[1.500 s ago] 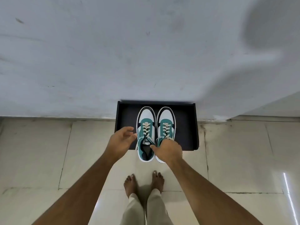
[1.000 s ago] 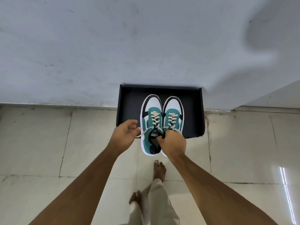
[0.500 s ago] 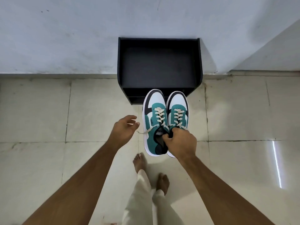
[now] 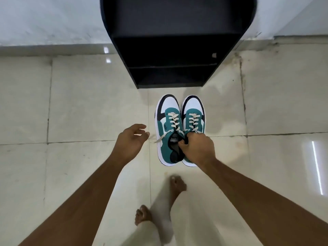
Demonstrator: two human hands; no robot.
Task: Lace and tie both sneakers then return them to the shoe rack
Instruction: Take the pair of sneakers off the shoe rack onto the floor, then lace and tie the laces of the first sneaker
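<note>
Above the pale tiled floor (image 4: 85,96), in the head view, a pair of teal, white and black sneakers (image 4: 180,128) is held side by side, toes pointing away toward the black shoe rack (image 4: 170,50). The pair is gripped at the inner collars by the right hand (image 4: 197,148), whose fingers are closed tightly around both shoes, with the thumb pressed into the opening of the left-side shoe. Cream laces are seen threaded up both tongues; one loose lace end (image 4: 160,139) trails out to the left from the left-side shoe. The left hand (image 4: 131,139) is kept just beside the pair, empty, its fingers loosely spread and curled. The rack is seen against the wall (image 4: 49,20), well apart from the shoes, its shelves dark. Two bare feet (image 4: 175,185) are visible on the tiles below.
</note>
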